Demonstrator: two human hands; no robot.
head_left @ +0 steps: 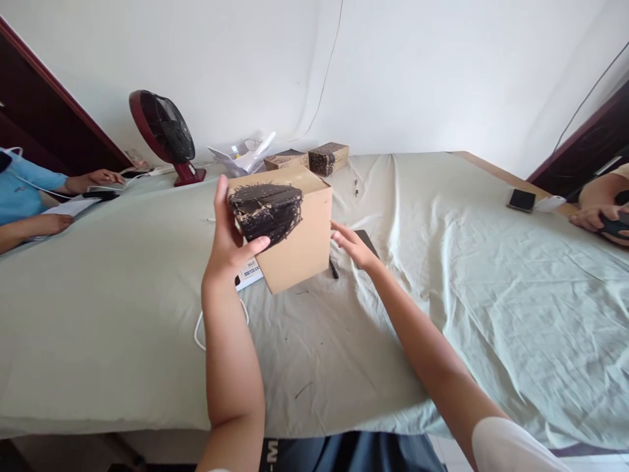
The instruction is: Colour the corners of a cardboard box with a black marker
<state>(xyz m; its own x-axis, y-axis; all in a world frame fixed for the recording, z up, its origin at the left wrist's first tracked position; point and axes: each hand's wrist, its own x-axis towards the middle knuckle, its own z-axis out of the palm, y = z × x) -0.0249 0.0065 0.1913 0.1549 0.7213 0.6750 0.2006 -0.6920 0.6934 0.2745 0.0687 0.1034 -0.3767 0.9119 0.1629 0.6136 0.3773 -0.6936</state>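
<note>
My left hand [230, 244] grips a brown cardboard box [295, 226] and holds it tilted above the table, thumb across a face scribbled over in black ink [266, 211]. My right hand [354, 248] hovers just right of the box with fingers spread, holding nothing, its fingertips close to the box's side. Under that hand lie a black marker [333, 268] and a dark flat object [367, 241]. A white printed card [248, 273] lies on the cloth below the box.
A pale green cloth [466, 288] covers the table. A red fan [166, 134], two small boxes [314, 158] and white packaging [243, 157] stand at the back. Another person's arms [44, 203] rest at left; a second person's hands [602, 219] and a phone [521, 199] at right.
</note>
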